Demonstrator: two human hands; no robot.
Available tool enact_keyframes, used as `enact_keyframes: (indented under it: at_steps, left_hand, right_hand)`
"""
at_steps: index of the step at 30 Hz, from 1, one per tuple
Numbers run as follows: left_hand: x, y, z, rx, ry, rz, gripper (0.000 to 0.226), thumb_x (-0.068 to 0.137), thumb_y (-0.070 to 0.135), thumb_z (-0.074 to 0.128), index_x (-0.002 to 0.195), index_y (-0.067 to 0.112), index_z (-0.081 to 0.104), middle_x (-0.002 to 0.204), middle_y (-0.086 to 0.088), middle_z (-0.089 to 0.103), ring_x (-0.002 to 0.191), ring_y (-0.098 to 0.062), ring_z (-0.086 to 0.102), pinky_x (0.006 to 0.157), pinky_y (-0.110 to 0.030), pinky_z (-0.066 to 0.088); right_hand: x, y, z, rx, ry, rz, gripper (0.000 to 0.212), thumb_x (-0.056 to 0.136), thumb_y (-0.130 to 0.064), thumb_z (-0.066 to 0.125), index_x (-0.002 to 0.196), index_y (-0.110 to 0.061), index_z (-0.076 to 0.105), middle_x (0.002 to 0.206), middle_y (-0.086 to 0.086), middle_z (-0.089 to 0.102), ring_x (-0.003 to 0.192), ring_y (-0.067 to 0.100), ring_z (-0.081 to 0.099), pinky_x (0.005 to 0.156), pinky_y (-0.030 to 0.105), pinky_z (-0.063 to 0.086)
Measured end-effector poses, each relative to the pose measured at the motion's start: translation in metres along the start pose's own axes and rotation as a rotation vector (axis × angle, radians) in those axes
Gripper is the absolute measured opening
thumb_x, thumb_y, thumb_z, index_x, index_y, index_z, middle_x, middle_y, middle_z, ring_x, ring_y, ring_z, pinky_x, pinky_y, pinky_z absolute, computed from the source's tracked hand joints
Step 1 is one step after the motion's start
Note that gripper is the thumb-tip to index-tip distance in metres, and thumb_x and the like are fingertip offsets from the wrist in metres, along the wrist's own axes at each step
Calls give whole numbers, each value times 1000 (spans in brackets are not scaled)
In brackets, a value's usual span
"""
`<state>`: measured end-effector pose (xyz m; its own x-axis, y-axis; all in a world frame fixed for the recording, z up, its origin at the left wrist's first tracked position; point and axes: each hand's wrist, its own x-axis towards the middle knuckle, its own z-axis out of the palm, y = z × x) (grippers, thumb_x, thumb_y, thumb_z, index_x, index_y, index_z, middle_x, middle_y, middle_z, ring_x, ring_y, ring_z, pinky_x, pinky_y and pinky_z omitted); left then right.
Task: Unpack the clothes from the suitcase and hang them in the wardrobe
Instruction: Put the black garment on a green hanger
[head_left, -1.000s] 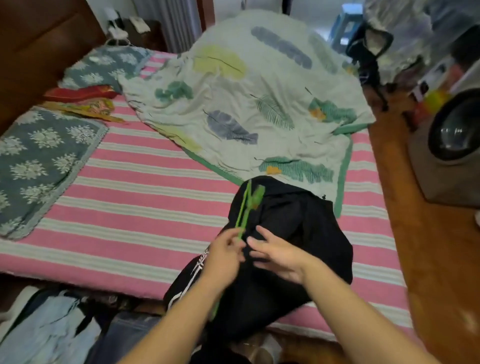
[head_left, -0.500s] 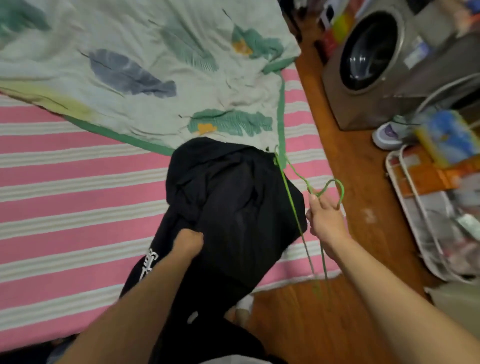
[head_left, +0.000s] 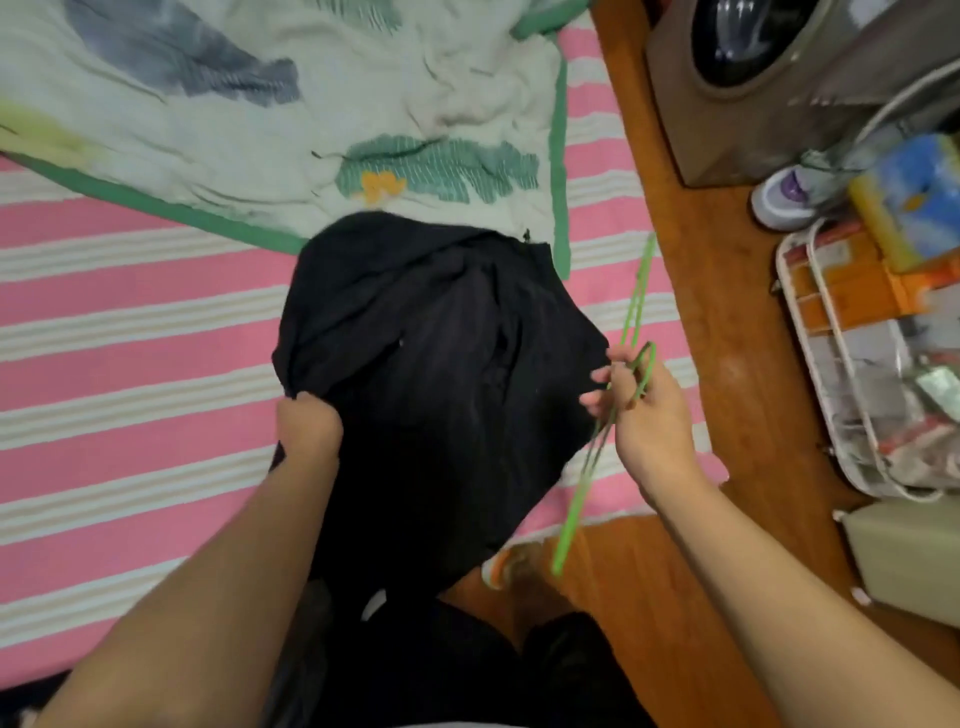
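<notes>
Green hanger (head_left: 635, 306) lengthwise toward quilt (head_left: 291, 119)

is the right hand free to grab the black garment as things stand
Probably not cleanly. The right hand already grips the green hanger by its hook, beside the black garment. Its fingertips nearly touch the garment's edge, so distance is no bar, but the hanger fills the grip. The left hand holds the other side.

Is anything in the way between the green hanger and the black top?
Nothing visible. The right hand holds the green hanger just off the black garment, whose other side the left hand grips. The wardrobe is out of view.
</notes>
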<state>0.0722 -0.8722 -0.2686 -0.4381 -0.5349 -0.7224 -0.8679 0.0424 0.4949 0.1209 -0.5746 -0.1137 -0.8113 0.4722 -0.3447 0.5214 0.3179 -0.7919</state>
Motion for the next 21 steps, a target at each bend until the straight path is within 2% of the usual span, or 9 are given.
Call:
enact_keyframes:
  at_steps: [1,3,5,8,11,14,17,19,21]
  left_hand:
    - [-16,9,-14,42,50,64,42,109,23,32,142,-2,43,145,-26,48,131,-41,48,106,-43,38]
    - [-46,29,-42,130,59,199,41,109,25,32,133,-6,45,135,-31,52,124,-47,50,99,-45,39]
    - [-60,48,-68,160,15,257,44,107,31,37,126,-6,52,128,-29,58,119,-47,54,96,-47,43]
    - [-87,74,-107,-67,-55,196,43,93,43,48,104,6,66,104,-15,70,100,-34,66,90,-43,53]
    - [-148,105,-141,-203,-63,224,21,102,18,44,85,12,55,73,-6,54,68,-21,51,68,-32,41]
    - [-196,130,-171,-198,-42,274,19,103,18,46,85,13,49,73,-9,45,67,-21,44,70,-36,34]
    - [-229,147,-201,-203,-53,332,18,105,17,46,89,10,52,78,-11,51,72,-23,51,68,-36,40]
    - [-250,156,-216,-174,-95,373,25,106,17,46,83,10,55,76,-10,56,71,-23,55,69,-34,42]
    - [-263,163,-228,-140,-114,399,29,106,19,45,79,12,54,73,-9,57,68,-23,55,67,-33,40]
  right_hand:
    - [7,0,-3,-24,-57,-22,22,105,-14,47,101,-30,62,90,-3,70,72,18,70,77,41,59]
    - [24,-4,-11,-178,-175,-114,14,100,-22,56,96,-30,66,83,-5,74,69,18,72,77,45,58]
    - [41,-17,-18,-366,-287,-246,13,99,-24,58,99,-25,71,76,-5,73,69,21,71,72,36,54]
    - [61,-45,-29,-547,-284,-439,20,100,-26,58,102,-17,76,98,5,74,94,30,66,75,32,42]
    - [67,-72,-37,-554,-276,-530,21,98,-26,60,100,-15,77,99,9,59,101,36,58,81,37,41]
    - [60,-97,-32,-570,-238,-805,18,93,-24,68,85,-8,72,96,10,52,95,35,50,80,38,36]
    - [34,-126,-22,-597,-275,-1105,35,93,-44,51,80,-16,69,95,0,55,91,27,47,80,33,28]
    - [11,-149,-19,-590,-243,-1247,37,91,-50,47,76,-23,67,90,-8,58,90,22,45,83,33,24]
    - [-10,-167,-17,-578,-279,-1309,37,92,-51,43,71,-25,60,74,-14,51,82,17,44,83,35,30]
